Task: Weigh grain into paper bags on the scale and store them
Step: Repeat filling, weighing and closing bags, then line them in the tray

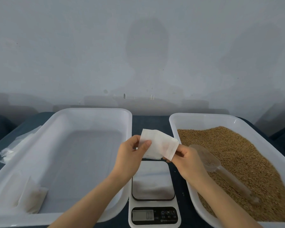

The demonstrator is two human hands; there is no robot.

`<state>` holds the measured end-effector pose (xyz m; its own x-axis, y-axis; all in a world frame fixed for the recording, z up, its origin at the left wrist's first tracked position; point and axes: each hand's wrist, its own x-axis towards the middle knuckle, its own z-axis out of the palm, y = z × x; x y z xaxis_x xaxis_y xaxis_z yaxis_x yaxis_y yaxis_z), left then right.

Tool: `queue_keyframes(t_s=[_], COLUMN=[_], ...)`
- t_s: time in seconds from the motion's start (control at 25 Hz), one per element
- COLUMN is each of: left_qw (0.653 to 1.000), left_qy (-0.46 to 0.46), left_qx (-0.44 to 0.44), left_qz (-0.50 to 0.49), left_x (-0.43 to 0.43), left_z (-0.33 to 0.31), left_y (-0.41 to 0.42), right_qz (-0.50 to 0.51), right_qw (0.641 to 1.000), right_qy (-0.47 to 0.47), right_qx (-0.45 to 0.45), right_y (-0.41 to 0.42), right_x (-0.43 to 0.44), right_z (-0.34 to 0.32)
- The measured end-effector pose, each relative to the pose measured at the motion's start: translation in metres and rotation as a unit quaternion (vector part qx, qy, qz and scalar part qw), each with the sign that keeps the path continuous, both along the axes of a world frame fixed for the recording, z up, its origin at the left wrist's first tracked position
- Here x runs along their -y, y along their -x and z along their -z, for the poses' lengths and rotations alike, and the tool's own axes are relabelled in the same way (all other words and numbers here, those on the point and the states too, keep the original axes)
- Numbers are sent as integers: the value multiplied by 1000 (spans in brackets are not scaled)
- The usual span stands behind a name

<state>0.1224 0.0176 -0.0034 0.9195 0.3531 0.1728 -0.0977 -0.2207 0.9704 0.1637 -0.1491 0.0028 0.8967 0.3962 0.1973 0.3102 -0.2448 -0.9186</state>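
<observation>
A small white paper bag [161,146] hangs in the air above the far end of the scale [153,183]. My left hand [132,153] pinches its left edge between thumb and fingers. My right hand [186,159] pinches its lower right corner. The scale's steel platter is bare and its display is lit. To the right, a white tub [176,122] holds brown grain [245,162], and a clear plastic scoop [220,168] lies on the grain. The white tub on the left [92,111] holds filled bags [33,198] in its near left corner.
A stack of white bags [15,145] lies on the dark blue table [150,122] left of the left tub. A pale wall stands right behind the table. A few loose grains lie on the table between the scale and the grain tub.
</observation>
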Motion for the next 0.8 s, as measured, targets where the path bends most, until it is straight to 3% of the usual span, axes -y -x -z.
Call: queue_keyframes(t_s=[0.44, 0.56, 0.68, 0.8], left_qw=[1000, 974, 866, 826], left_qy=[-19, -209, -471, -534], left_qx=[8, 81, 169, 177], left_qz=[-5, -29, -19, 26], left_x=[-2, -1, 5, 11], left_z=[3, 4, 9, 17], left_y=[-1, 4, 6, 5], right_qz=[35, 60, 35, -8], right_qw=[990, 990, 996, 997], right_qy=[-69, -43, 25, 62], right_qx=[-121, -117, -72, -37], right_y=[-5, -6, -6, -2], right_x=[1, 4, 6, 4], right_z=[-4, -2, 2, 3])
